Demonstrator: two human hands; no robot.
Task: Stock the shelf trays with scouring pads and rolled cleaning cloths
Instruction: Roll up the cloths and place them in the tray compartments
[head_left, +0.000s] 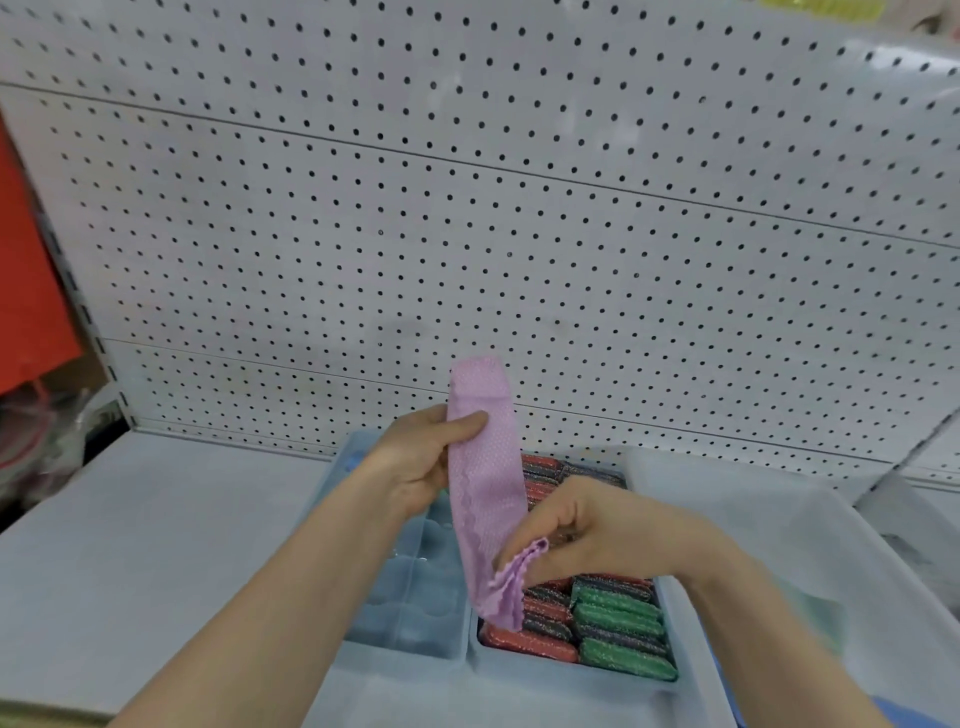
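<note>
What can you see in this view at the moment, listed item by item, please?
cloth: one, lilac, folded into a long strip, held upright above the trays
scouring pads: many, exact count unclear, red, green and dark, packed in the right tray
right tray: one, pale blue, on the shelf
left tray: one, pale blue, beside the right tray
shelf: one, pale grey, under the trays
pegboard: white with dark holes, behind the shelf
red panel: one, far left
clear plastic bin: one, translucent, right of the trays
left hand: grips the cloth's upper part
right hand: pinches the cloth's lower corner
</note>
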